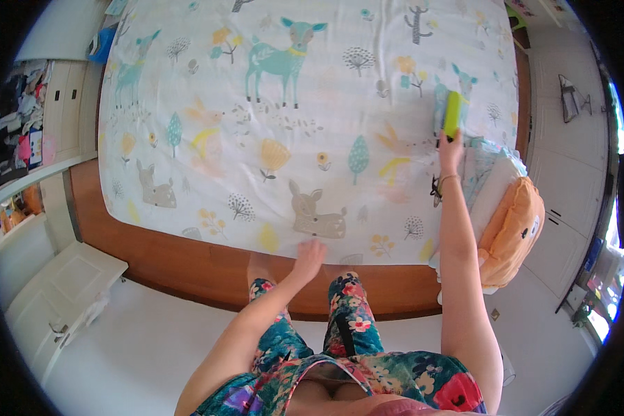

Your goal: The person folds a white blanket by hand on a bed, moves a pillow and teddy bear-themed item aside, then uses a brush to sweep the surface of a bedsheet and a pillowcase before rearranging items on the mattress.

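Note:
A white fitted sheet [256, 139] printed with deer, rabbits, trees and flowers covers the bed before me. My right hand [451, 151] reaches out over its right side, closed around the near end of a lime-green oblong block [453, 114] that looks like a brush. The block's underside is hidden. A small dark object [436, 188] lies beside my right wrist. At the near edge of the bed, my left hand [310, 256] rests on the sheet, its fingers slightly blurred and holding nothing that I can see.
Folded bedding [489, 173] and an orange plush cushion [516, 232] are stacked at the bed's right edge. A brown wooden bed frame [166, 263] borders the mattress near my legs. At left stand a white door [62, 298] and open shelves of clothes [24, 118]. White cabinets [561, 166] line the right.

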Action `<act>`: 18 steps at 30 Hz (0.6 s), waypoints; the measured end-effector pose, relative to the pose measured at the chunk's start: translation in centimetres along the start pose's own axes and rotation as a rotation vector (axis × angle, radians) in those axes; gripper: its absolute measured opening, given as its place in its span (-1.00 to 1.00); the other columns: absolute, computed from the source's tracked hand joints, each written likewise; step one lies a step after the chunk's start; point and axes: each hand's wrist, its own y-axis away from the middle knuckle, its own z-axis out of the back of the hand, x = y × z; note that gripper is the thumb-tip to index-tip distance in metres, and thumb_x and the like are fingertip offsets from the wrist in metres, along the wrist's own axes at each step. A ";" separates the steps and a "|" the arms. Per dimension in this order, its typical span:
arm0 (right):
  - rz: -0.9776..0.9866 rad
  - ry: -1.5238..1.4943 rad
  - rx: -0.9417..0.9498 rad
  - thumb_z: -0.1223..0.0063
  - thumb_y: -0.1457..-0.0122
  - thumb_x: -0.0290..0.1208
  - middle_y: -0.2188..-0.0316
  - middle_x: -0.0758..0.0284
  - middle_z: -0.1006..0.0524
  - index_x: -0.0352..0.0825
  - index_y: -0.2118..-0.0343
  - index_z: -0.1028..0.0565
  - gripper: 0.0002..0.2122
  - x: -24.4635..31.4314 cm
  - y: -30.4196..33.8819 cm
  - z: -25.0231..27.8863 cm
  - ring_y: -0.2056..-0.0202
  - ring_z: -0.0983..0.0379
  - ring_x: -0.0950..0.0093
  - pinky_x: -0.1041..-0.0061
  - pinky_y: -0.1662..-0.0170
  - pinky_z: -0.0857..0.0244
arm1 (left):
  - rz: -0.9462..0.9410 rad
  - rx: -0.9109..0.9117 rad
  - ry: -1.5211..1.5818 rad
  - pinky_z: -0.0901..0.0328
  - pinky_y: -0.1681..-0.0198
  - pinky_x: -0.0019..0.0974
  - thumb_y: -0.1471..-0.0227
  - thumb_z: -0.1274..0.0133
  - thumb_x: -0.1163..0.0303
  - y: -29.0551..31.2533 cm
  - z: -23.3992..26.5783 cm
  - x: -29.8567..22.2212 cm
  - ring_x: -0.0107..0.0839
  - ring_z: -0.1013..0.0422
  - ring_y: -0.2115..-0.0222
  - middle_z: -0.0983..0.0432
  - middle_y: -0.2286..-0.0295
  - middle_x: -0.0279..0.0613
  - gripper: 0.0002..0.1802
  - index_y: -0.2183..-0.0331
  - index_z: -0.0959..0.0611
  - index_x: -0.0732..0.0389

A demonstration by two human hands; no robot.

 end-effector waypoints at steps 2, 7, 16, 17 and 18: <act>0.039 0.103 -0.135 -0.05 0.03 -0.30 0.53 0.20 -0.47 -0.40 0.23 -0.34 -0.66 -3.9 -2.2 -2.5 0.53 -0.39 0.35 0.41 0.46 -0.26 | 0.084 -0.136 -0.091 -0.14 0.22 0.04 0.20 0.11 0.44 0.3 2.0 2.8 -0.22 -0.24 0.22 -0.29 0.27 -0.08 -0.70 0.29 -0.41 0.22; 0.233 0.167 0.690 0.09 0.02 -0.32 0.58 0.06 -0.45 -0.43 0.35 -0.39 -0.75 13.9 25.4 -20.8 0.52 -0.41 0.19 0.29 0.44 -0.25 | 0.043 -0.073 -0.357 -0.08 0.11 0.06 0.20 0.08 0.43 8.5 3.7 16.8 -0.22 -0.21 0.16 -0.26 0.22 -0.10 -0.60 0.20 -0.37 0.22; 0.213 -0.171 1.067 -0.07 0.09 -0.28 0.45 0.11 -0.47 -0.31 0.22 -0.38 -0.65 22.5 39.1 -26.4 0.39 -0.41 0.23 0.37 0.32 -0.26 | -0.300 -0.147 -0.234 -0.19 0.28 -0.32 0.25 0.11 0.42 9.9 4.1 24.5 -0.35 -0.27 0.35 -0.35 0.49 -0.26 -0.87 0.55 -0.52 0.19; 0.231 -0.148 0.983 -0.06 0.09 -0.32 0.47 0.13 -0.47 -0.33 0.30 -0.40 -0.72 22.3 35.6 -25.5 0.43 -0.41 0.27 0.40 0.38 -0.27 | -0.272 -0.138 -0.231 -0.19 0.28 -0.32 0.25 0.11 0.42 11.2 3.5 25.1 -0.35 -0.27 0.35 -0.35 0.49 -0.26 -0.87 0.55 -0.52 0.19; 0.507 -0.176 0.704 -0.06 0.09 -0.39 0.52 0.15 -0.47 -0.36 0.38 -0.39 -0.78 20.6 30.4 -24.8 0.48 -0.42 0.31 0.42 0.43 -0.26 | -0.268 -0.083 -0.224 -0.19 0.27 -0.29 0.24 0.12 0.43 11.4 3.3 25.1 -0.33 -0.27 0.35 -0.34 0.50 -0.26 -0.89 0.55 -0.49 0.19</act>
